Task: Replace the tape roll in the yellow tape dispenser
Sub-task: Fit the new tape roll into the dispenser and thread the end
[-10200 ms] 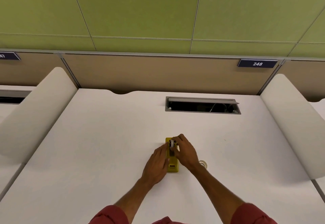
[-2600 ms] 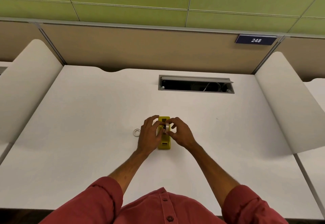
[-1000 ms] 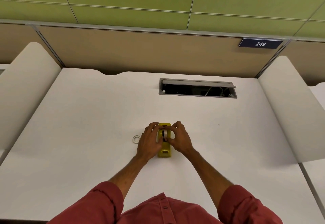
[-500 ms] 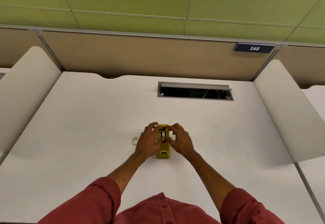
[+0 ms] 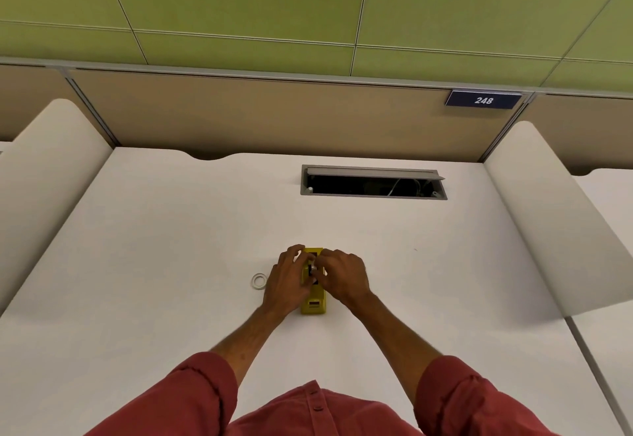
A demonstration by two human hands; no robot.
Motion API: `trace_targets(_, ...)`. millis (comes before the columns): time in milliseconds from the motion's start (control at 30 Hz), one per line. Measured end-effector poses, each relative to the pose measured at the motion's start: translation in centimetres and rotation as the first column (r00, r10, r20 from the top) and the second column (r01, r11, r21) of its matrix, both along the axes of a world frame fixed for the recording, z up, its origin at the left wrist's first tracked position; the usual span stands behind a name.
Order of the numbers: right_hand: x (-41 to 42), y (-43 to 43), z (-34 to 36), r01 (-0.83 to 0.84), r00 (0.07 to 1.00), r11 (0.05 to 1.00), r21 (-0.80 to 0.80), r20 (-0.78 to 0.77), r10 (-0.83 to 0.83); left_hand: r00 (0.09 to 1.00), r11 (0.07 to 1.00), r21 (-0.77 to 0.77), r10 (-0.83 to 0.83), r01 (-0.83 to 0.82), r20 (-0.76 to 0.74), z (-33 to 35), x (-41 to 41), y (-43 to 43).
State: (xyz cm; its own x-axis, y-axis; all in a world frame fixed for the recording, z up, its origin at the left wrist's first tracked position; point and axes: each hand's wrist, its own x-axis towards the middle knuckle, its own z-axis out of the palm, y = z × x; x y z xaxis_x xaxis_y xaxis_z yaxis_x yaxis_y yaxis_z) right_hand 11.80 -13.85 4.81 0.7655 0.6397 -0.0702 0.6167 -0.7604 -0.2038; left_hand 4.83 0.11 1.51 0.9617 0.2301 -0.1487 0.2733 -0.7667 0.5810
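The yellow tape dispenser (image 5: 312, 304) stands on the white desk (image 5: 171, 247), its long side running away from me. My left hand (image 5: 286, 281) cups its left side. From the right, my right hand (image 5: 342, 278) reaches over the top, fingertips pinching the tape roll (image 5: 312, 269) in the dispenser's middle slot. Only a small white and dark part of that roll shows between the fingers. A second, thin whitish tape ring (image 5: 259, 280) lies flat on the desk just left of my left hand.
A grey cable hatch (image 5: 373, 182) lies open in the desk behind the dispenser. Rounded white dividers (image 5: 548, 216) rise on both sides of the desk. A beige partition with a sign reading 248 (image 5: 483, 100) closes the back.
Both hands stay on the dispenser. My fingertips have closed in tighter over the roll in the slot, hiding more of it than half a second ago.
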Motion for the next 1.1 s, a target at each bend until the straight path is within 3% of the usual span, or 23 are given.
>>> trace_targets(300,0.7,0.3,-0.4,-0.02,1.0,0.999,-0.032,0.008,0.02,1.0,0.999,0.041,-0.001,0.001,-0.018,-0.2,0.1,0.0)
trace_targets(433,1.1,0.3,-0.4,0.063,0.998,0.998,0.004,-0.03,-0.062,1.0,0.999,0.051,-0.005,0.006,-0.018,-0.2,0.0,0.0)
trace_targets(767,1.3,0.3,-0.2,0.095,0.993,0.993,0.077,-0.072,-0.089,1.0,0.998,0.056,-0.017,0.018,-0.015,-0.2,0.0,0.1)
trace_targets(1100,0.6,0.0,-0.2,-0.026,1.0,0.998,0.063,0.016,0.025,1.0,1.0,-0.02,0.01,-0.01,-0.01,-0.3,-0.1,-0.1)
